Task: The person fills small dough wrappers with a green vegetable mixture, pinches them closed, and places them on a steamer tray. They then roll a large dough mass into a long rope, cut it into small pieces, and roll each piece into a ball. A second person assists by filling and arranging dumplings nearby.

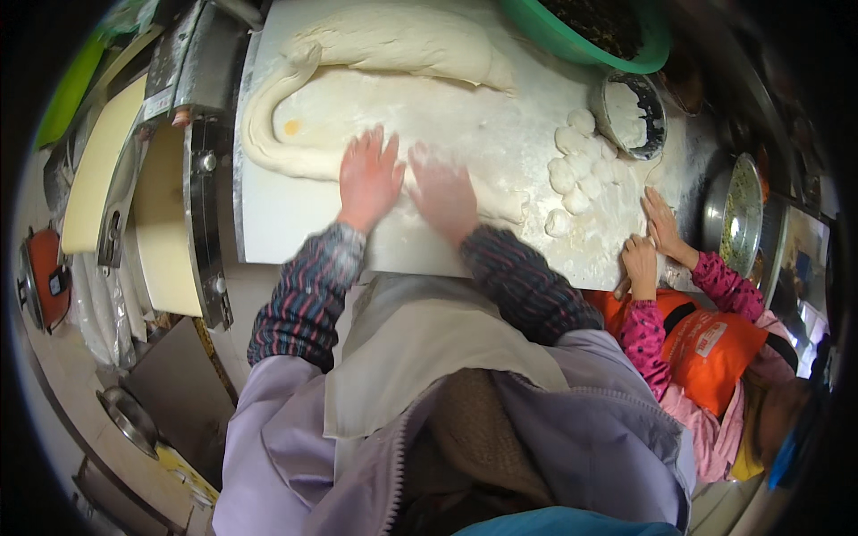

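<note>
A long rope of dough (288, 159) curves from a big slab of dough (409, 43) at the worktop's back and runs under my hands. My left hand (371, 175) lies on the rope with fingers spread. Beside it, my right hand (444, 191), blurred, rests on or just over the same rope. The rope's free end (504, 204) reaches out to the right of my right hand. Several small dough pieces (576, 164) sit in a floury cluster farther right. How firmly my hands touch the dough cannot be told.
The floured worktop (281, 234) ends at my apron. A bowl of flour (627, 117) and a green basin (590, 40) with dark filling stand at the back right. A co-worker's hands (653, 244) are at the right edge, near a metal bowl (737, 208). Machinery (201, 221) stands left.
</note>
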A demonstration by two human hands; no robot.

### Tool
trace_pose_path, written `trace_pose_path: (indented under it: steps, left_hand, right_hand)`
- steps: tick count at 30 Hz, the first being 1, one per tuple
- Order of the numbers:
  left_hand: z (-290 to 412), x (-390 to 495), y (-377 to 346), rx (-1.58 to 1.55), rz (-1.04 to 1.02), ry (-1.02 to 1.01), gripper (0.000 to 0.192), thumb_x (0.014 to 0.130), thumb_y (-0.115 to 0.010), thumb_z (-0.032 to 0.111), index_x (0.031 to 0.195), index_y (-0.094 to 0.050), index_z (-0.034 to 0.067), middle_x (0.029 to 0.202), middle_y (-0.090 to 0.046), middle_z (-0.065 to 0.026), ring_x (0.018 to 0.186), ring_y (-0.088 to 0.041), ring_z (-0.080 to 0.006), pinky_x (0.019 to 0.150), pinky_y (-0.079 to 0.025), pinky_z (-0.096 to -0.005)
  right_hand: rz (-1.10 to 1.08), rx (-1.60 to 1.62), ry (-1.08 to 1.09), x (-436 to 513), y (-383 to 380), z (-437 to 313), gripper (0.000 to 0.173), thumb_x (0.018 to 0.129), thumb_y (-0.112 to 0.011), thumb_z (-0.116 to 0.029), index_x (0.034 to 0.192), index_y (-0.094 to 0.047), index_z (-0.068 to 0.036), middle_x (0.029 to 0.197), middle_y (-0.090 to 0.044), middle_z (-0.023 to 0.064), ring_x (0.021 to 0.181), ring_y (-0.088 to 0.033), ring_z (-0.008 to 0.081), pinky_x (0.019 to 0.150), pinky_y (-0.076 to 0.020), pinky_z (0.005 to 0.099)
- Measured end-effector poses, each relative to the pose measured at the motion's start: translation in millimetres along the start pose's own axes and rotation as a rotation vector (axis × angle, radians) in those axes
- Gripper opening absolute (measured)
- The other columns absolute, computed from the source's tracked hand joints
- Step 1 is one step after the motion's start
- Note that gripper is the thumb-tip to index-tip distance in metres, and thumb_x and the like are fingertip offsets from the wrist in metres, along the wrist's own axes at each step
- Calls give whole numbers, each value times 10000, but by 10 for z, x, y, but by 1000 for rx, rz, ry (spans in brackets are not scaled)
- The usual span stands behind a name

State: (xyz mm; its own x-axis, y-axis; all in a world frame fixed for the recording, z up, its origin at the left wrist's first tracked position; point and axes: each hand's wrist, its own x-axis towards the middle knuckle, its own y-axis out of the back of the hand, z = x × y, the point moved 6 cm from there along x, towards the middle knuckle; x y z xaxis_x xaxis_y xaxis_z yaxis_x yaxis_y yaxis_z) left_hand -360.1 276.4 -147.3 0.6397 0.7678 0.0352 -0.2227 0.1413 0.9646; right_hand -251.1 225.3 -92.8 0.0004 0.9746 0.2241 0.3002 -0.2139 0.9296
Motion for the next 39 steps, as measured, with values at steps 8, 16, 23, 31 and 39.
trace_pose_path:
  steps: [8, 16, 23, 31, 39]
  left_hand:
    - [-220, 245, 375, 88, 49, 40, 603, 862, -609, 425, 1364, -512, 105, 1398, -485, -182, 1320, -395, -406, 1093, -289, -567]
    - [-506, 21, 321, 58, -93, -36, 509, 796, -696, 439, 1143, -604, 78, 1097, -609, -164, 1049, -567, -308, 911, -436, -449]
    - [-955, -58, 366, 12, -145, 81, 301, 833, -667, 368, 895, -626, 76, 822, -604, -114, 804, -578, -300, 733, -457, -423]
    - [-1002, -320, 359, 78, -14, -54, 248, 878, -625, 324, 831, -641, 81, 757, -611, -98, 760, -585, -303, 718, -452, -434]
    - [710, -247, 366, -268, -7, -191, 537, 740, -736, 334, 1173, -572, 62, 1199, -545, -168, 1132, -495, -340, 990, -352, -503]
  right_hand:
    - [-95, -142, -103, -344, -363, 524, 506, 885, -576, -341, 1323, -539, -91, 1382, -506, 185, 1248, -496, 321, 1079, -310, 541]
    - [-203, -81, -116, -206, -25, 1178, 506, 897, -573, -338, 1342, -522, -103, 1404, -481, 171, 1303, -436, 354, 1077, -325, 514]
    - [-307, -83, -176, -1026, -22, 947, 591, 906, -569, -409, 1410, -444, -126, 1479, -390, 195, 1335, -403, 367, 1078, -335, 501]
    - [155, -207, -328, -213, 193, 1399, 549, 918, -550, -386, 1364, -500, -70, 1422, -467, 162, 1294, -450, 323, 1047, -356, 487]
    - [-365, 77, -212, -1509, -147, 1096, 520, 795, -670, -225, 1274, -540, -72, 1241, -575, 140, 1153, -516, 322, 945, -417, 465]
